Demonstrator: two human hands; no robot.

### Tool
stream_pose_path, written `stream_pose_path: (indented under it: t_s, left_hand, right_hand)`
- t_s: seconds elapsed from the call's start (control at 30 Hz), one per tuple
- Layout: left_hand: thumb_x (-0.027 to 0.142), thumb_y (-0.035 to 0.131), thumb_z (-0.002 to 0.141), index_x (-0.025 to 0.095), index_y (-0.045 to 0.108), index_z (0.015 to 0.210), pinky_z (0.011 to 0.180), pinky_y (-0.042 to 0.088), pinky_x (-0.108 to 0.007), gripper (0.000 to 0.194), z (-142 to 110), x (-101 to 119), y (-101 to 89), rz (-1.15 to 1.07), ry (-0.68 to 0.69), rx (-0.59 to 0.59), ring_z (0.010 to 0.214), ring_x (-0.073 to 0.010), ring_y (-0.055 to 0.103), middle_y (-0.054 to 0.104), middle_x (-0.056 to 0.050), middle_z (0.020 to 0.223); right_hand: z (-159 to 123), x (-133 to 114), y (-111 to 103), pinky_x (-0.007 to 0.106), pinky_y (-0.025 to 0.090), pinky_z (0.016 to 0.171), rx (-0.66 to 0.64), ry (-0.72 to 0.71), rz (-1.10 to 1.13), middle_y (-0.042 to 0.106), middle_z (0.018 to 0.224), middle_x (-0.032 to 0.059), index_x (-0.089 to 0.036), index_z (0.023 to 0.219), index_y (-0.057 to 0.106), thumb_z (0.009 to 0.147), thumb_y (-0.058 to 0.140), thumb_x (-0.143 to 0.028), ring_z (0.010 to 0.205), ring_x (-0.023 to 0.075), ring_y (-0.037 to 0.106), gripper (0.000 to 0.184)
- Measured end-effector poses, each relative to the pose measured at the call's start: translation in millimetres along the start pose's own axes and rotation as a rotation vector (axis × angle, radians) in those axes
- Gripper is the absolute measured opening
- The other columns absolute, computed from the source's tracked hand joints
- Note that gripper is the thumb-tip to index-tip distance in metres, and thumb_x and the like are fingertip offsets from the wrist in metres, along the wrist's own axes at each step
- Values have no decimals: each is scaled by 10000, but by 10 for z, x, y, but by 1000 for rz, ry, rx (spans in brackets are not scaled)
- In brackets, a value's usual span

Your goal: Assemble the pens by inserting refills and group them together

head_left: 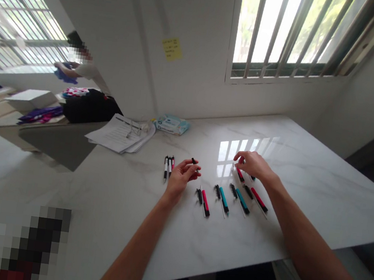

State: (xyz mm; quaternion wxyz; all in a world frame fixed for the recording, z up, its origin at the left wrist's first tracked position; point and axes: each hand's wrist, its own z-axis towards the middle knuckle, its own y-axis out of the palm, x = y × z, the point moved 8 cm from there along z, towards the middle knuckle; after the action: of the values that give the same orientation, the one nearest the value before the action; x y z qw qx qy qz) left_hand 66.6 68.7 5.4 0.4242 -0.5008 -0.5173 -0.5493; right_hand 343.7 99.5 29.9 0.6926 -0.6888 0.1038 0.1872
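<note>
My left hand point(182, 176) is closed, pinching a small black pen part point(194, 161) between thumb and fingers. My right hand point(254, 163) bends over another taken-apart pen, its fingertips pressed together beside a red pen barrel point(239, 174); what they grip is partly hidden. Nearer to me, separated pens lie in a row, each with a coloured barrel, a thin refill and a black piece: a red barrel point(205, 201), a teal barrel point(223, 197), a second teal barrel point(242, 199) and a red barrel point(258, 198). Several whole pens point(166, 167) lie side by side left of my left hand.
Behind the pens on the marble-patterned table point(321, 190) are a pack of wipes point(171, 124) and stacked papers point(119, 133) with glasses on top. A yellow note point(172, 49) sticks to the wall. At far left, a person point(85, 71) handles blue cloth near a black bag point(91, 108).
</note>
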Motion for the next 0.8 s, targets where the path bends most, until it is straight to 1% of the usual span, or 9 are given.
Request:
stream_pose_path:
  t_s: [0.1,0.23,0.3,0.4,0.5,0.57,0.7,0.8]
  left_hand:
    - [499,823,743,190,713,1062,760,539,-283,458,-6,23,11,37,24,-7,770,-155,693,748,-64,936]
    - [484,804,770,193,723,1064,766,524,-281,422,-11,26,28,63,34,-21,772,-149,671,751,-62,922]
    - [478,802,773,191,726,1068,771,520,-283,418,-9,16,35,73,35,-30,769,-146,664,754,-63,921]
    - [475,800,777,188,733,1061,765,514,-285,409,-6,3,46,87,44,-42,757,-145,659,761,-67,922]
    - [465,822,751,179,754,1044,771,516,-294,414,-10,1,69,108,49,-55,768,-158,669,769,-75,911]
    - [448,848,720,168,773,1021,778,523,-304,418,-20,-10,100,125,32,-69,779,-172,678,773,-82,904]
    - [428,863,703,158,797,989,788,538,-320,398,-51,-36,185,155,-4,-106,773,-186,687,779,-88,900]
    - [422,849,724,157,799,983,787,537,-319,374,-72,-32,242,157,0,-143,768,-185,687,780,-83,892]
  right_hand:
    - [8,-13,111,256,404,606,-30,52,-65,782,945,19,-261,1055,749,851,694,-306,825,192,680,216]
    - [19,8,185,258,415,615,-22,82,-120,780,935,58,-252,1050,756,855,704,-332,842,217,691,217]
    - [16,15,182,261,422,612,-2,75,-107,779,920,76,-240,1042,762,839,719,-304,826,222,693,217]
    - [5,42,97,265,430,596,46,74,-25,779,878,73,-224,1026,769,797,730,-237,778,216,691,233]
    - [5,23,-16,258,453,578,59,40,199,779,857,60,-214,989,781,797,718,-256,720,190,689,207]
    - [6,-78,-51,255,482,583,31,-21,421,777,856,59,-203,996,775,818,698,-300,713,180,691,217]
    - [-49,-501,-6,284,558,703,-27,-219,839,766,882,61,-173,1043,709,822,726,-360,787,182,712,290]
    - [-123,-803,149,309,582,778,-98,-311,995,758,907,58,-172,1017,682,802,765,-364,843,186,725,300]
